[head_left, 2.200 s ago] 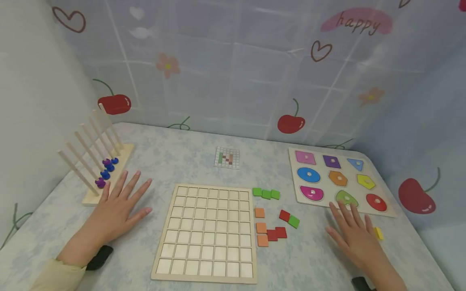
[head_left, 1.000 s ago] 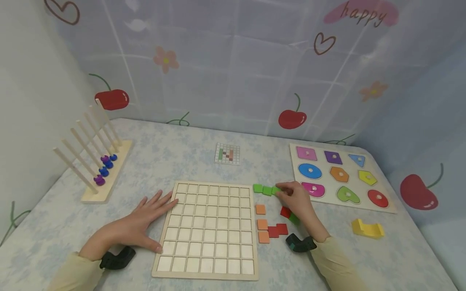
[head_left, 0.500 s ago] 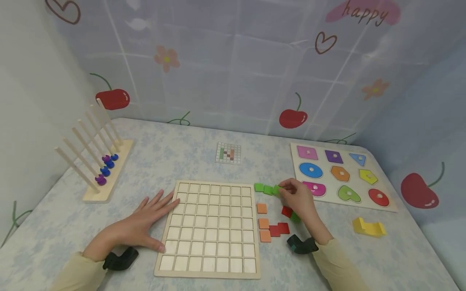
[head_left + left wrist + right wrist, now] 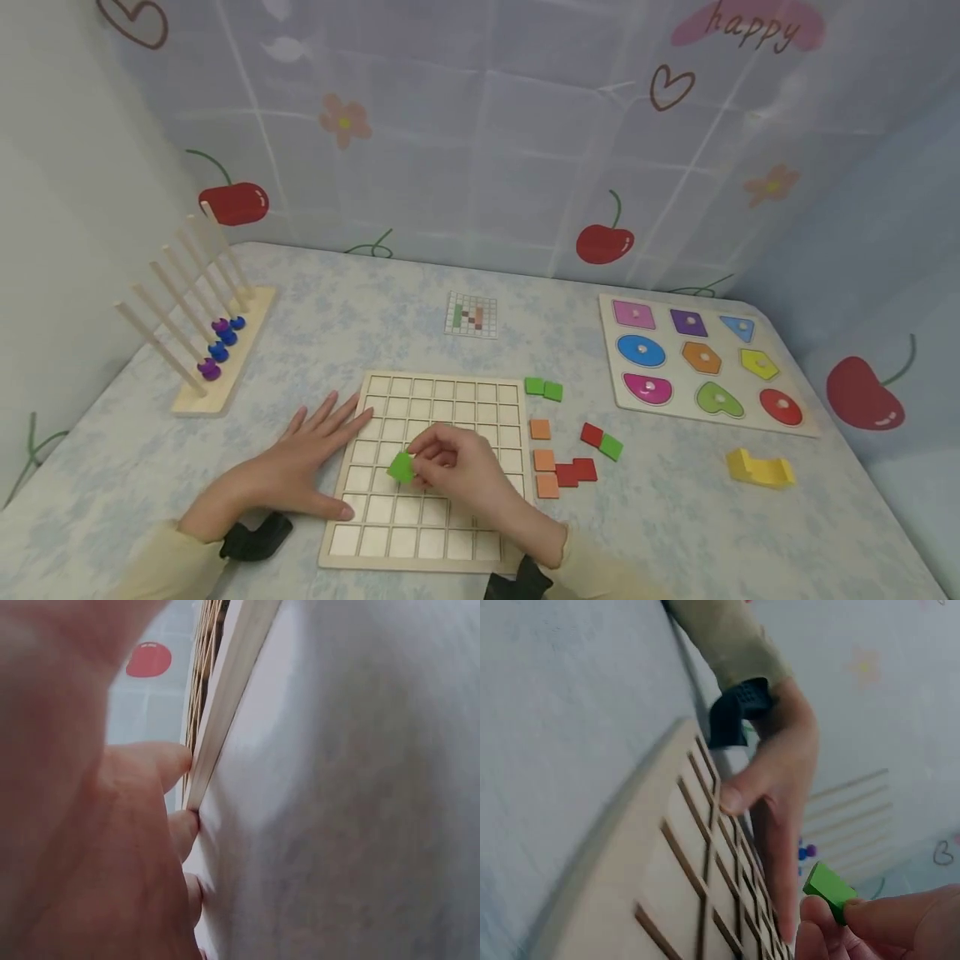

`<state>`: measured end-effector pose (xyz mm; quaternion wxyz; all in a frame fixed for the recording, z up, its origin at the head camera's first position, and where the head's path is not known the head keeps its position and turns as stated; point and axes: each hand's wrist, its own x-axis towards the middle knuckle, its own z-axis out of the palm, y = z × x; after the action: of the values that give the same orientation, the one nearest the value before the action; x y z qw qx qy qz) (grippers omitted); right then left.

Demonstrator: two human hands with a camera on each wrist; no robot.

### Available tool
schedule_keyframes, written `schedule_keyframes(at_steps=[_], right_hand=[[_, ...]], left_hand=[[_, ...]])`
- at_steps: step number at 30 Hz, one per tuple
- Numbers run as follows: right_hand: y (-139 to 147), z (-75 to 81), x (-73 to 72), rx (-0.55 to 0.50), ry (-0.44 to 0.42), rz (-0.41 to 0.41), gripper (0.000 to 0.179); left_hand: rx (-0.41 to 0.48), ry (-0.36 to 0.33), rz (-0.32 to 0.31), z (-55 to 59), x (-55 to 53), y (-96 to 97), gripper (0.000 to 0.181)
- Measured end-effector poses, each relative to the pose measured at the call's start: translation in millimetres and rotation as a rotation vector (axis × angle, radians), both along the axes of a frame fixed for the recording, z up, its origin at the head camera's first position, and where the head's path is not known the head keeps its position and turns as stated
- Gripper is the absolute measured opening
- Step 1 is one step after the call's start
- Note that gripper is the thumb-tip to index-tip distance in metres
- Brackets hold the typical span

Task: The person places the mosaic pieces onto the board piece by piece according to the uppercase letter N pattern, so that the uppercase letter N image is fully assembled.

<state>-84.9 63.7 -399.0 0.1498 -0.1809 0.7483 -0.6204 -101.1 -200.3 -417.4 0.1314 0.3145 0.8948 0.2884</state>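
Observation:
A wooden grid board (image 4: 432,560) lies flat on the table. My left hand (image 4: 288,471) rests with spread fingers on its left edge, thumb and forefinger touching the frame. Above the board's middle-left squares, my right hand (image 4: 468,471) pinches a green square tile (image 4: 401,467) between thumb and fingertips. The right wrist view shows that green tile (image 4: 829,889) tilted and apart from the board. Right of the board lie two green tiles (image 4: 543,389), several orange tiles (image 4: 543,460), red tiles (image 4: 576,472), and a red tile touching another green tile (image 4: 611,447).
A small printed pattern card (image 4: 471,315) lies behind the board. At the left stands a peg rack (image 4: 202,408) with purple and blue beads. A shape puzzle board (image 4: 677,393) lies at the right, and a yellow curved block (image 4: 760,469) sits in front of it.
My right hand has taken the rightmost green tile from the row and carried it left over the board. Earlier, my left hand moved from near the peg rack to the board's edge.

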Motion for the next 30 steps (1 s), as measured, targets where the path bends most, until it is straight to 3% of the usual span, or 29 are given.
schedule_keyframes(at_steps=[7,16,30], right_hand=[[-22,-17.6,12.0,0.14,0.155,0.057,0.009],[-24,-19.4,13.4,0.23,0.323,0.094,0.01],[-26,-17.9,17.8,0.385,0.438,0.083,0.012]], left_hand=[[-0.001,-0.002,0.013,1.2,2.4,2.9,0.108],[0.013,-0.012,0.008,6.1,1.6,2.9,0.107],[0.007,0.008,0.015,0.4,0.9,2.1,0.108]])
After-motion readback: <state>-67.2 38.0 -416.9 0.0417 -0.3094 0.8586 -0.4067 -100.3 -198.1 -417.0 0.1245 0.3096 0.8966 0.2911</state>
